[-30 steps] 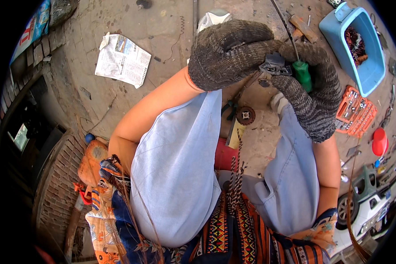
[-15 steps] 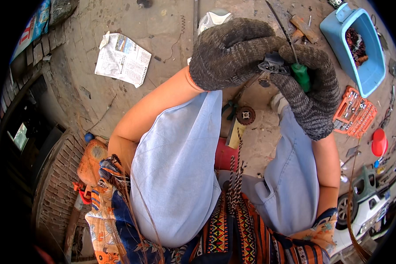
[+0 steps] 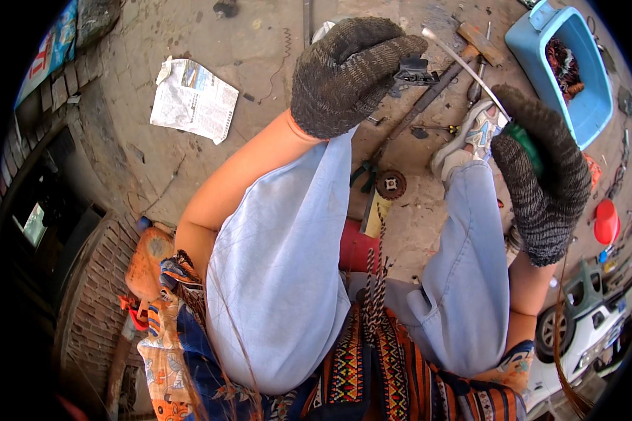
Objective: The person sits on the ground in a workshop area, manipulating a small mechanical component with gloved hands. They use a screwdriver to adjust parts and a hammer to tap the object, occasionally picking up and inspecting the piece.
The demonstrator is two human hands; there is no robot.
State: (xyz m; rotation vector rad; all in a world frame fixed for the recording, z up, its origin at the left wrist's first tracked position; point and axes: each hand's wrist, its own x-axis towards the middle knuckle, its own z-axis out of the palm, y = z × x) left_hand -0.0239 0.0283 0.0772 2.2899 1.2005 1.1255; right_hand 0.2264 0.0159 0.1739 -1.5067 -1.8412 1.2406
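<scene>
My left hand (image 3: pixel 351 77), in a dark knitted glove, is closed around a small black plastic part (image 3: pixel 414 72) that juts out past its fingertips. My right hand (image 3: pixel 548 168), gloved alike, grips a screwdriver by its green handle (image 3: pixel 527 147). The pale screwdriver shaft (image 3: pixel 463 69) slants up and left, and its tip is near the black part but apart from it. Fingers of the right glove cover much of the handle. Both hands are held above the ground, beyond my knees.
A blue bin (image 3: pixel 537 52) with reddish wire stands at the far right, near a wooden-handled hammer (image 3: pixel 479 42). Between my legs lie a toothed round disc (image 3: pixel 390 184) and pliers (image 3: pixel 361 173). Newspaper (image 3: pixel 193 102) lies left; a red bowl (image 3: pixel 606 222) sits right.
My right hand has moved right and toward me, drawing the screwdriver away from the black part. The left hand has shifted slightly left, still holding the part.
</scene>
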